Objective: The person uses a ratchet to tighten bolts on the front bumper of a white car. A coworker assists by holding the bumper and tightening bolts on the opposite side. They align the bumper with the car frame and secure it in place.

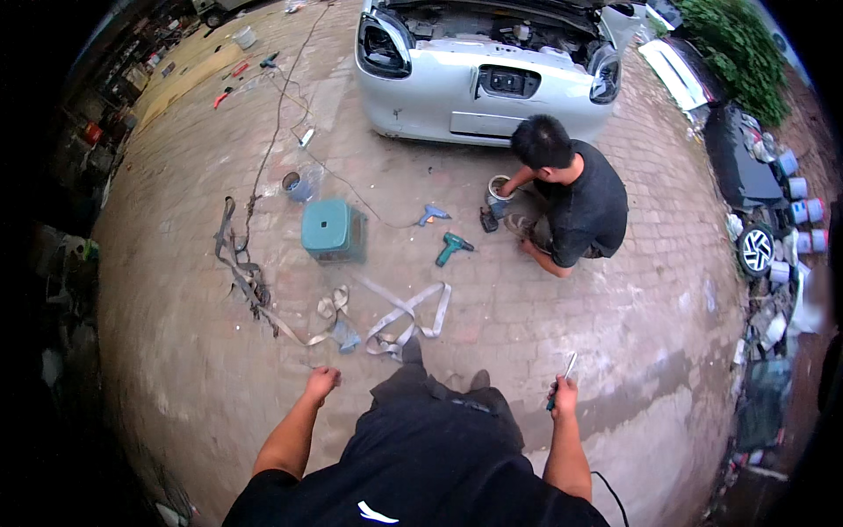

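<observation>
Tool [563, 378] sits in the right hand [563, 397], fingers wrapped round its dark handle, pale shaft pointing up and away toward the crouching person [571, 198] by the car [483, 70]. Long axis runs roughly straight ahead over the paving [615, 351]. Left hand [321, 383] is curled into a loose fist, holding nothing as far as I can see, with the straps [395, 321] lying just ahead of it. Stool [332, 228] and drill [452, 249] are further out, well apart from both hands.
</observation>
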Motion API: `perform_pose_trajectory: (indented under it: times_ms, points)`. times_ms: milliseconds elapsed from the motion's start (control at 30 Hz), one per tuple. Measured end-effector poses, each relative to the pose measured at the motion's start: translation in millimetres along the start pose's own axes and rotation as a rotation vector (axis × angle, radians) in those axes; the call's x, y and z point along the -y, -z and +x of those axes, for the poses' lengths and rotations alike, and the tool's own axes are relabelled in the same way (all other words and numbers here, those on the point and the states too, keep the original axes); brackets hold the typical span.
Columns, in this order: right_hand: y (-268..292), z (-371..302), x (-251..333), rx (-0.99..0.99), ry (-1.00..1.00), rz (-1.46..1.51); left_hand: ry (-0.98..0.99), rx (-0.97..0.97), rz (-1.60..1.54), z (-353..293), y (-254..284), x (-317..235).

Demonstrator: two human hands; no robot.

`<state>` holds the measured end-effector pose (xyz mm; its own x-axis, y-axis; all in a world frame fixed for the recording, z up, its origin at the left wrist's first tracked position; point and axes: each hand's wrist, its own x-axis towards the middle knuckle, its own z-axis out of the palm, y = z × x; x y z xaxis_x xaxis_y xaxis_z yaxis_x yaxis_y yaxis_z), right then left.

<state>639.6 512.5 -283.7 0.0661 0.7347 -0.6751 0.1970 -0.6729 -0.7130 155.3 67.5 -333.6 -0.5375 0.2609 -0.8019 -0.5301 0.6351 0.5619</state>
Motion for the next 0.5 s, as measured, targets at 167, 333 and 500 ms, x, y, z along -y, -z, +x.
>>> perform_pose_trajectory:
  times_ms: [167,333,500]
  points:
    - [-17,-24,-8,-0.075,-0.009,0.016,-0.098,0.089,0.031,35,-4,-47]
    - [-18,-38,-24,-0.113,-0.038,0.02,-0.116,0.071,0.096,68,15,-55]
    - [-2,-10,-22,-0.188,-0.088,-0.054,-0.088,-0.011,-0.007,70,22,-49]
